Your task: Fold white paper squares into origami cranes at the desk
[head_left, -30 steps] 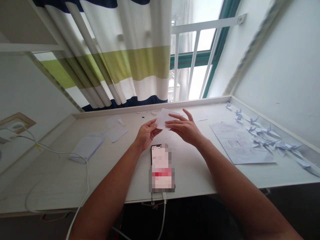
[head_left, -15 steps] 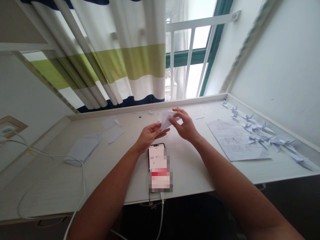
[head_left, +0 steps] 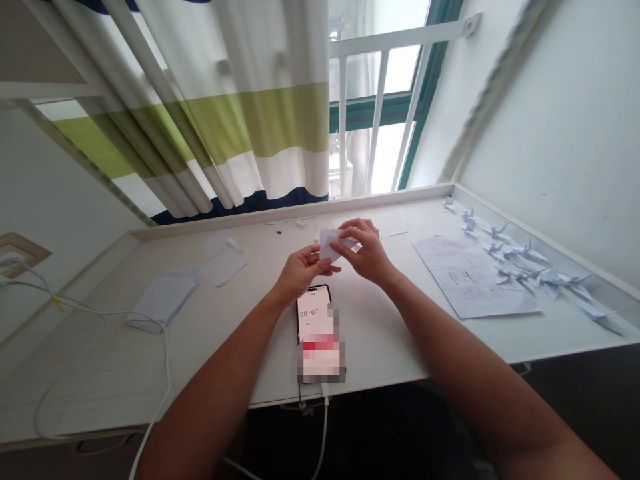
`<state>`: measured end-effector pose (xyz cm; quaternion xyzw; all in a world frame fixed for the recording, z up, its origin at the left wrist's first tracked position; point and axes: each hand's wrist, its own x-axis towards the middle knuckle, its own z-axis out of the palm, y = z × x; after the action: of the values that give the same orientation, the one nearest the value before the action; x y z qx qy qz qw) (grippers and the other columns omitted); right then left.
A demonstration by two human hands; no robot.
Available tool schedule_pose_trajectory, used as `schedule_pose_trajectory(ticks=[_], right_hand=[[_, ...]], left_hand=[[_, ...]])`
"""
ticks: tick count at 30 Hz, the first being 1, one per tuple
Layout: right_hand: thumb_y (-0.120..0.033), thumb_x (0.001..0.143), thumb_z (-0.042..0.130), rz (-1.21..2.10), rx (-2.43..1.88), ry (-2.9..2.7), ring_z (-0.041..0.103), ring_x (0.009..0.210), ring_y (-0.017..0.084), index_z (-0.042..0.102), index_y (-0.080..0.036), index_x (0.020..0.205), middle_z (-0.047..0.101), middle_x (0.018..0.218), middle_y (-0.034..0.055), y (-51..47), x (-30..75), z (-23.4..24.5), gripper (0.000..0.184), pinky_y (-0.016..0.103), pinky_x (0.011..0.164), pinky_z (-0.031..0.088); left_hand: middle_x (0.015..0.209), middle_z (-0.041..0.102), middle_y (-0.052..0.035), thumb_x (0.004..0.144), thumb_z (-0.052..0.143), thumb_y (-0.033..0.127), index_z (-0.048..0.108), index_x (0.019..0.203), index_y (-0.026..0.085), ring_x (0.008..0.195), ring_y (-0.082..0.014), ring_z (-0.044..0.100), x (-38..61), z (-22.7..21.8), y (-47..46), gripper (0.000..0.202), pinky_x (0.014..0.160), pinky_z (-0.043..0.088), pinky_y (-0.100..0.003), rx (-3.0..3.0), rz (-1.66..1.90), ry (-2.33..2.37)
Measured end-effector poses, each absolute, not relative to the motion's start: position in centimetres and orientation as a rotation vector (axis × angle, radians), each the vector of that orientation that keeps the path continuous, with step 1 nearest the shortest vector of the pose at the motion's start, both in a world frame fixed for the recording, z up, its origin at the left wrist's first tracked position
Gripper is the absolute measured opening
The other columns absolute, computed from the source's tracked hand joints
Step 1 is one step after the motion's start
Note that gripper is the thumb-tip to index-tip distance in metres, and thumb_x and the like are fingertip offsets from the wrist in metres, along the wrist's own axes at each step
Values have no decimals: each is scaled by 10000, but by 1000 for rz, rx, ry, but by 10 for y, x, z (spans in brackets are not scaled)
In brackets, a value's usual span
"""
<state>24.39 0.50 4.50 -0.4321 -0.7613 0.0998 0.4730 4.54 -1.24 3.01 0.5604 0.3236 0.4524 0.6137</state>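
Observation:
A small white sheet of paper (head_left: 331, 241) is held just above the desk (head_left: 380, 333), folded over between both hands. My left hand (head_left: 299, 273) pinches its near left edge with fingers curled. My right hand (head_left: 364, 251) is closed on the paper's right side, fingertips pressing the fold. A phone (head_left: 318, 333) lies flat on the desk just below my hands, showing a timer; part of its screen is blurred.
A stack of white sheets (head_left: 163, 300) and loose squares (head_left: 225, 267) lie at the left. A printed sheet (head_left: 473, 277) and several folded paper cranes (head_left: 520, 263) line the right side. A white cable (head_left: 100, 313) trails over the left. Curtain and window bars stand behind.
The paper went from a flat open sheet to folded over. My right hand curled from spread fingers into a pinch on it, and both hands drew closer together.

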Motion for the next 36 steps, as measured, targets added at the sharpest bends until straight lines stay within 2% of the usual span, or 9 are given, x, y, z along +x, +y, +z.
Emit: schedule_pose_trajectory(ticks=[2, 5, 8, 17, 25, 30, 32, 36], right_hand=[[-401, 915, 742, 283, -1037, -1799, 594, 1168, 314, 666, -270, 1047, 698, 1189, 73, 5, 244, 44, 201, 552, 1051, 463], [-498, 849, 794, 413, -1050, -1638, 602, 1237, 335, 549, -281, 1337, 651, 1327, 117, 9, 245, 40, 588, 564, 1051, 500], [-586, 792, 822, 595, -1048, -1540, 617, 1268, 346, 489, -278, 1390, 659, 1343, 138, 15, 246, 37, 750, 598, 1079, 496], [-554, 766, 870, 997, -783, -1466, 690, 1215, 313, 549, -276, 1321, 751, 1261, 114, 13, 240, 38, 699, 571, 1080, 534], [-500, 753, 902, 1136, -715, -1367, 755, 1039, 272, 631, -255, 1199, 797, 1106, 76, 11, 237, 40, 577, 528, 1003, 610], [-478, 730, 922, 1142, -747, -1352, 751, 899, 239, 640, -247, 1163, 793, 1022, 58, 7, 234, 42, 565, 469, 884, 646], [-466, 717, 932, 1144, -760, -1354, 740, 876, 231, 640, -247, 1161, 780, 996, 50, 5, 234, 43, 575, 445, 847, 653], [-457, 677, 954, 1122, -787, -1363, 718, 851, 229, 640, -249, 1204, 746, 934, 30, 3, 233, 42, 648, 414, 761, 665]], left_hand=[[1059, 822, -122, 818, 875, 383, 705, 1237, 155, 919, -298, 808, 46, 31, -12, 507, 925, 588, -479, 1279, 1076, 773], [1046, 824, -127, 795, 895, 377, 707, 1206, 151, 929, -305, 808, 46, 32, -12, 505, 934, 581, -479, 1230, 1132, 779], [1062, 822, -128, 782, 908, 370, 701, 1196, 153, 949, -306, 808, 46, 33, -12, 511, 959, 574, -485, 1176, 1175, 761], [1106, 821, -98, 777, 916, 342, 697, 1185, 181, 983, -280, 804, 46, 37, -12, 490, 1033, 557, -487, 1068, 1223, 709], [1131, 809, -120, 824, 873, 384, 722, 1221, 181, 1025, -310, 791, 47, 33, -14, 471, 994, 550, -478, 1172, 1104, 683], [1225, 781, -132, 844, 850, 370, 738, 1227, 193, 979, -274, 784, 48, 31, -14, 437, 897, 551, -410, 1264, 1077, 695], [1170, 794, -124, 836, 852, 374, 751, 1197, 188, 885, -238, 773, 49, 30, -14, 418, 803, 539, -362, 1309, 1074, 709], [790, 778, -72, 849, 833, 406, 771, 1104, 150, 674, -172, 661, 50, 29, -16, 367, 666, 480, -312, 1400, 1037, 775]])
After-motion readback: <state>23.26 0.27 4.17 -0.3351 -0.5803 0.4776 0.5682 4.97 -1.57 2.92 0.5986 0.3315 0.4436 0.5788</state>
